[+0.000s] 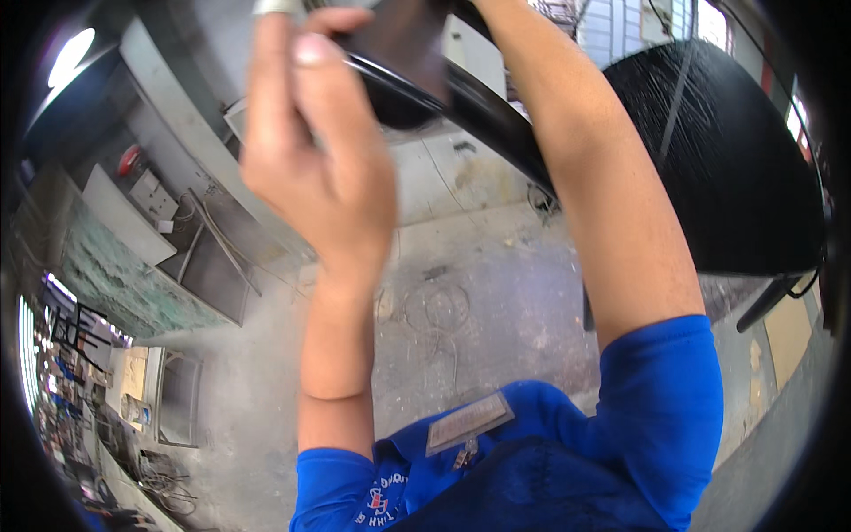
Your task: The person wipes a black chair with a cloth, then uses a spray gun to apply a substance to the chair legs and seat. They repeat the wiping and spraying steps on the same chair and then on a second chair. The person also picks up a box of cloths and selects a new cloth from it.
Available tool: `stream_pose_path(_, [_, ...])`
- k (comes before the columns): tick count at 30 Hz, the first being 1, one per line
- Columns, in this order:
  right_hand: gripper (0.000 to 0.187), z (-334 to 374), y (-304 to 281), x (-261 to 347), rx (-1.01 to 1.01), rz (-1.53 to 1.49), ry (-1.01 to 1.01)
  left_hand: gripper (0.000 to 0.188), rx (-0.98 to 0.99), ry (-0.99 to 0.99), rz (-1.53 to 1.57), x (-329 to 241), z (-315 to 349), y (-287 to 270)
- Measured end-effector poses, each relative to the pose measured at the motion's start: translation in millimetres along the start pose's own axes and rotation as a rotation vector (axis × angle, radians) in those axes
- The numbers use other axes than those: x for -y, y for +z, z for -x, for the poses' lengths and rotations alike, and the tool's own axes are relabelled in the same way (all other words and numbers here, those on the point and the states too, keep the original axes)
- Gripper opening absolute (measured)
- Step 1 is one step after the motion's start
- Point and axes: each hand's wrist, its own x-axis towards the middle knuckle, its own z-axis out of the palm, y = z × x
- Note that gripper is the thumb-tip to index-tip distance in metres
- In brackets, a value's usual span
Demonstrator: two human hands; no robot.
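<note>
My left hand [332, 151] is raised at the upper left, smeared by motion. Its visible fingers are apart and point up, and one bends right to the edge of a glossy black piece [408, 40]. White material [277, 5] covers one fingertip at the top edge. I cannot tell whether the fingers touch the black piece. Below that piece a rounded black bar [492, 115] slants down to the right, behind my right forearm [567, 115]. The right forearm reaches up past the top edge, so my right hand is out of sight.
A large black rounded panel [718, 168], wrapped in shiny film, stands at the right, with a dark leg [767, 304] below it. Boards and a socket box [155, 195] are at the left. A low table frame [177, 399] stands on the concrete floor [496, 301].
</note>
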Motion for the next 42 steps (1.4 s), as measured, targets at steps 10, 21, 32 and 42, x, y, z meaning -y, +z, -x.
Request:
stream_pose_path(10, [0.069,74,-92,108,0.144,-0.457,-0.144,0.031,-0.105,0.151,-0.134,13,7,16])
stream_pose_path(21, [0.050,385,-265,61,-0.423,-0.939,-0.262,0.058,-0.247,0.215,0.282,28,40,84])
stream_pose_path(32, [0.071,460,-313,-128,-0.592,-0.323,0.834,0.080,-0.173,-0.352,-0.038,67,135,30])
stream_pose_path(42, [0.071,578,-192,-123,-0.328,-0.837,0.744,0.056,0.232,0.232,-0.130,-101,138,27])
